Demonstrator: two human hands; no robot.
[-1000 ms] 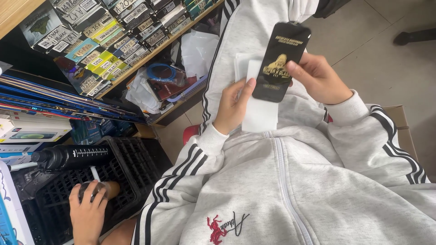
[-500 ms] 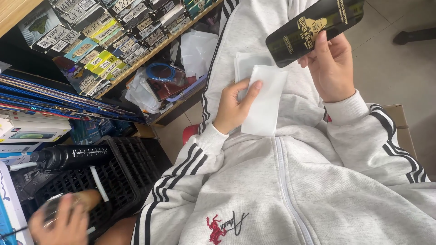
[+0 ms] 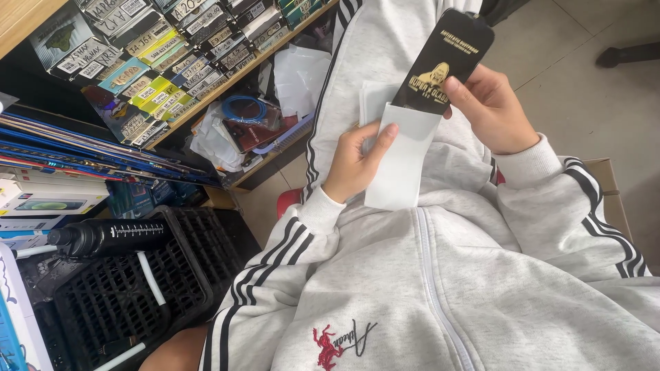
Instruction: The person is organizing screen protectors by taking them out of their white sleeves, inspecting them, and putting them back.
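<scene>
My left hand (image 3: 354,165) holds a white paper sleeve (image 3: 402,165) against my grey hoodie, thumb on its front. In my right hand (image 3: 491,110) is a glossy black card with a gold picture (image 3: 447,58), pinched by its right edge. The card tilts up to the right, and its lower end meets the sleeve's top edge. I cannot tell whether that end is inside the sleeve or just in front of it. Another white sheet (image 3: 371,96) lies on my lap behind the sleeve.
A black plastic crate (image 3: 117,295) stands at lower left with a black bottle (image 3: 103,235) lying on it. Shelves of small labelled boxes (image 3: 158,75) and bags of goods (image 3: 240,124) fill the upper left. A cardboard box (image 3: 612,199) sits on the right by the grey floor.
The black card lay over the sleeve, was lifted up to the right, and has now come back down to the sleeve's top. Another person's hand at lower left has left the crate.
</scene>
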